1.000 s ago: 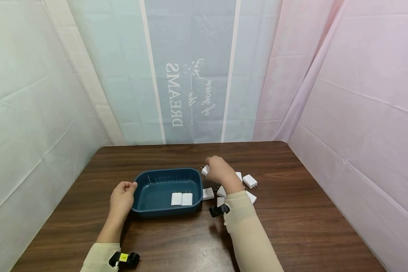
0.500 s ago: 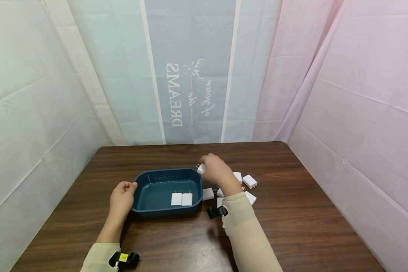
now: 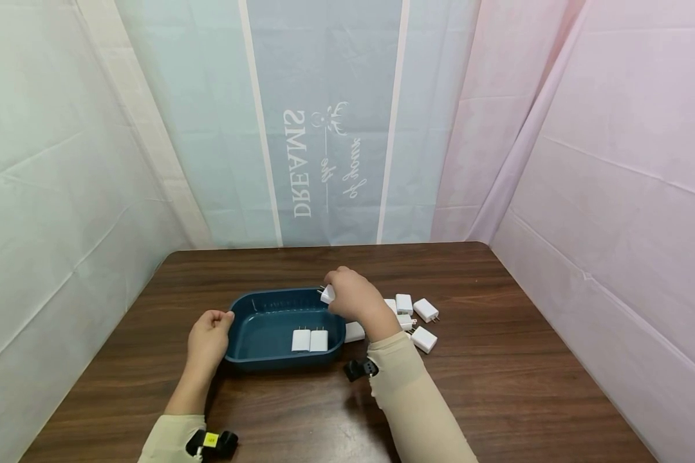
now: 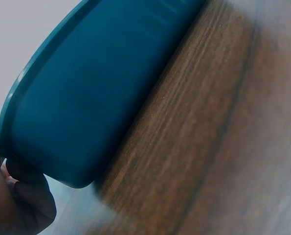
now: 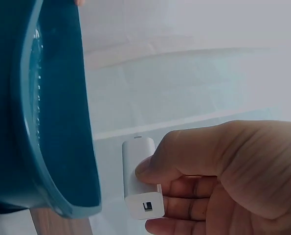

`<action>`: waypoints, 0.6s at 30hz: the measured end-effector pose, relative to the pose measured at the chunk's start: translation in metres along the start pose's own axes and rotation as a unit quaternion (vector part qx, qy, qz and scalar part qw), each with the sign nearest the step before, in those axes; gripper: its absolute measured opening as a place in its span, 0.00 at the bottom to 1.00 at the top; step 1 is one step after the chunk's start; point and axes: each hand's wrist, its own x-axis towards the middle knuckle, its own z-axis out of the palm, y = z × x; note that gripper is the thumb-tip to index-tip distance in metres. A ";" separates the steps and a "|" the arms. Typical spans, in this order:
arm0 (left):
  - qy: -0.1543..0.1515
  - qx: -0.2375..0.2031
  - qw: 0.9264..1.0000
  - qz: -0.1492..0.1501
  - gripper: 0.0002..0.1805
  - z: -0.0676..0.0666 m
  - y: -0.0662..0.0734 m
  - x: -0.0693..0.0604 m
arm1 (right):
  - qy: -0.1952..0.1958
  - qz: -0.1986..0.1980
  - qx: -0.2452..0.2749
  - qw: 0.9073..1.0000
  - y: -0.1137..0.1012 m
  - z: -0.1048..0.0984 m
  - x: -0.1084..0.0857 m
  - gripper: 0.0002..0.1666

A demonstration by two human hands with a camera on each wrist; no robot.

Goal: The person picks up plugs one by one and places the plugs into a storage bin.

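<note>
Right wrist [image 3: 380, 323] is partly hiding white adapters [image 3: 390, 305] | left wrist view: edges are cropping left hand [image 4: 33, 203], blue tub [image 4: 81, 93] — tabletop [image 4: 209, 161] is looking blurred

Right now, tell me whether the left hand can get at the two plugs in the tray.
Likely yes: the two plugs lie uncovered in the open tray, and the right hand is off to one side. The left hand would first need to let go of the tray.
</note>
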 end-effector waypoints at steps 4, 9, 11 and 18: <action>0.000 0.000 1.000 0.002 0.21 0.000 -0.002 0.001 | -0.004 -0.008 -0.004 1.000 -0.004 0.002 -0.001 0.28; -0.004 0.001 1.000 0.001 0.21 0.000 -0.002 0.001 | -0.005 -0.016 -0.012 1.000 -0.007 0.003 -0.001 0.27; -0.005 0.001 1.000 0.001 0.21 0.000 -0.002 0.001 | -0.005 -0.018 -0.015 1.000 -0.007 0.004 0.000 0.27; -0.001 0.002 1.000 0.003 0.20 0.000 -0.002 0.001 | -0.020 -0.026 -0.026 0.999 -0.010 0.010 0.002 0.27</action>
